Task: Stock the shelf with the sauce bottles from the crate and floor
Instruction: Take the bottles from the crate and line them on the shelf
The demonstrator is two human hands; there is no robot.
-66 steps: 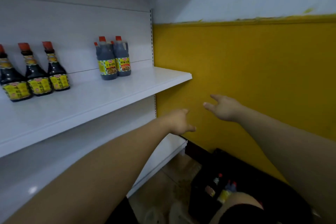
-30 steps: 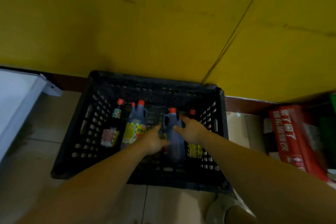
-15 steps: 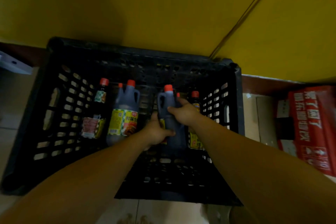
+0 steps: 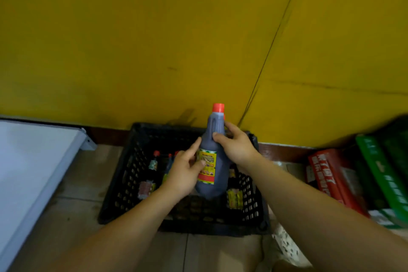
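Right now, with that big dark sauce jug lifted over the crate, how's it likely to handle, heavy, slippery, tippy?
Probably heavy for its size: the jug looks dark nearly to the red cap, so likely full. That may be why the left hand and right hand both hold it. Its smooth plastic and glossy label could be slippery. Tall with a narrow neck, it may tip if set down carelessly.

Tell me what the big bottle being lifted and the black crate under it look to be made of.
Big bottle: likely plastic, a dark body with a moulded handle at the neck, dull sheen, glossy red cap, printed paper-like label. Both hands, left and right, grip it.
Black crate: looks like matte moulded plastic, its walls pierced by a regular grid of slots.
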